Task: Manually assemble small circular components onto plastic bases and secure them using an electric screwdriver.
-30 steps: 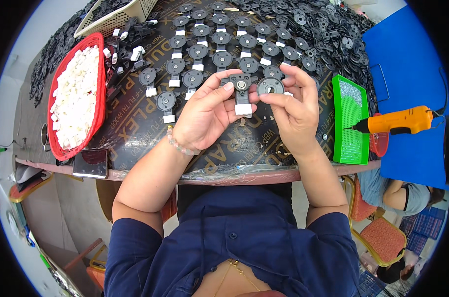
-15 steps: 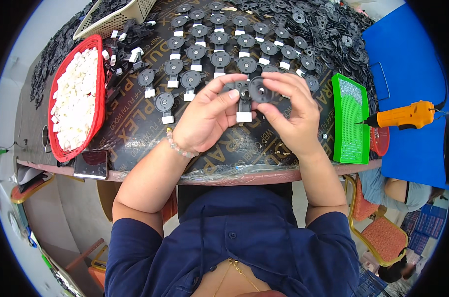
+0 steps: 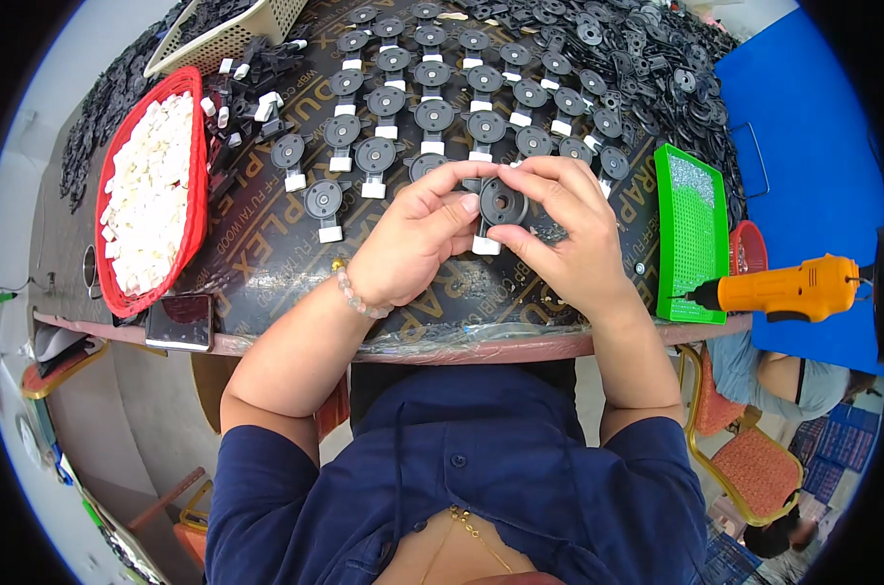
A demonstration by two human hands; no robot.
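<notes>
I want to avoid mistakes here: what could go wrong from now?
The black disc, held by the right hand over the white-ended part in the left hand, could slip or sit crooked. The orange power driver, overlapping the green tray in this view, might swing, bump it and spill the small silvery pieces.

dark phone (image 3: pixel 180 322) lower left | red-seated chair (image 3: pixel 757 471) lower right | blue panel (image 3: pixel 803 117) far right

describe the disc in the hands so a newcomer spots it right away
Start at the dark table and find the left hand and right hand above its near part. Between them is a black disc with a central hole, gripped by the right hand, overlapping a white-ended black part. Unlike the similar discs in rows beyond, this one is held off the table.
</notes>
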